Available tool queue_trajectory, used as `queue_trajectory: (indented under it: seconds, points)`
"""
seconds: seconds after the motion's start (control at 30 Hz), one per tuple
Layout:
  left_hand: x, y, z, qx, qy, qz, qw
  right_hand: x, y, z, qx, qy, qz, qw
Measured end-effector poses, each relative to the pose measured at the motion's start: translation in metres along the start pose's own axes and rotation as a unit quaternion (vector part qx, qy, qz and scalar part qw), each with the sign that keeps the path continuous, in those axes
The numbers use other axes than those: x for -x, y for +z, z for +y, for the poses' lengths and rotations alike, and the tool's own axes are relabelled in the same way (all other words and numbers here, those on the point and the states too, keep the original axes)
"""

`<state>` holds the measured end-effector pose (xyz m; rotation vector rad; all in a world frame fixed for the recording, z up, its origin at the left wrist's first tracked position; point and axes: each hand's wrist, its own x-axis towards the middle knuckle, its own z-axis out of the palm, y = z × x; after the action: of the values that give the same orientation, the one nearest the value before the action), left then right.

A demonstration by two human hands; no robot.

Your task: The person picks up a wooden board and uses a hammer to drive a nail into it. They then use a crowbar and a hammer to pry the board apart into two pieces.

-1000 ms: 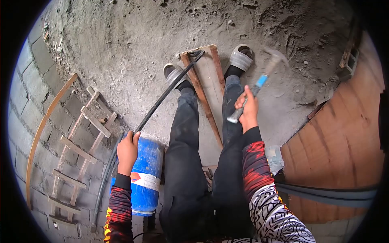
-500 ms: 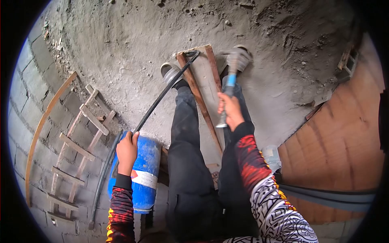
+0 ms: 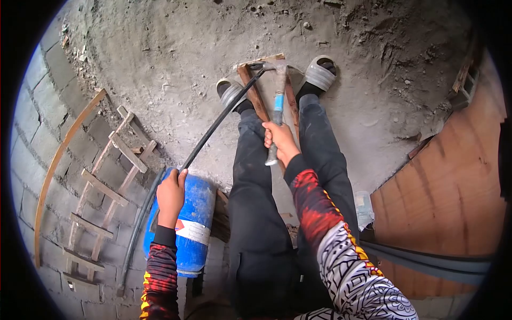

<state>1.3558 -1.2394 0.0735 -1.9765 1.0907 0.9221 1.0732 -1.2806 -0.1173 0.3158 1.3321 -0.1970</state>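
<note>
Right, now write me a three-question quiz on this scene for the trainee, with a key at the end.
1. Multiple choice: what does the person's right hand grip?
a) a red-handled saw
b) a grey-handled hammer with a blue band
c) a yellow metal ruler

2. True or false: the left hand holds a long black bar with a curved end.

3. Fill in the blank: two brown wooden strips lie between the person's striped grey ____.

Key: 1. b; 2. true; 3. sandals
</note>
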Motion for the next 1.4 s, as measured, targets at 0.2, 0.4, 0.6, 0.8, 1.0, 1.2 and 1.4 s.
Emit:
queue_trajectory:
  seconds: [0.2,0.4,0.6,0.8,1.0,1.2,1.4]
  points:
    - [0.0,-0.002,-0.004,0.012,0.002,-0.003,1.0,0.039,-0.076,-0.067,0.004,-0.102,0.116,0.988]
    - [-0.004,0.013,-0.015,0.002,0.01,-0.009,1.0,0.012,-0.069,-0.096,-0.222,-0.24,0.156,0.932]
    - [-0.001,0.014,-0.016,-0.001,0.008,-0.024,1.0,-0.028,0.028,0.012,0.049,0.012,-0.017,0.999]
    - [-0.004,0.005,-0.015,0.022,0.016,-0.022,0.999,0.026,-0.001,-0.024,0.064,0.008,0.004,0.998]
    - [-0.004,0.015,-0.021,0.022,0.021,-0.012,0.999,0.04,-0.076,-0.098,-0.177,-0.162,0.149,0.959]
    - [-0.004,0.014,-0.02,0.022,0.013,-0.029,0.999,-0.029,0.014,0.014,-0.039,0.048,0.003,0.998]
    - [-0.003,0.003,-0.02,0.012,0.023,-0.042,0.999,-0.002,-0.015,0.001,-0.109,0.051,-0.006,0.993]
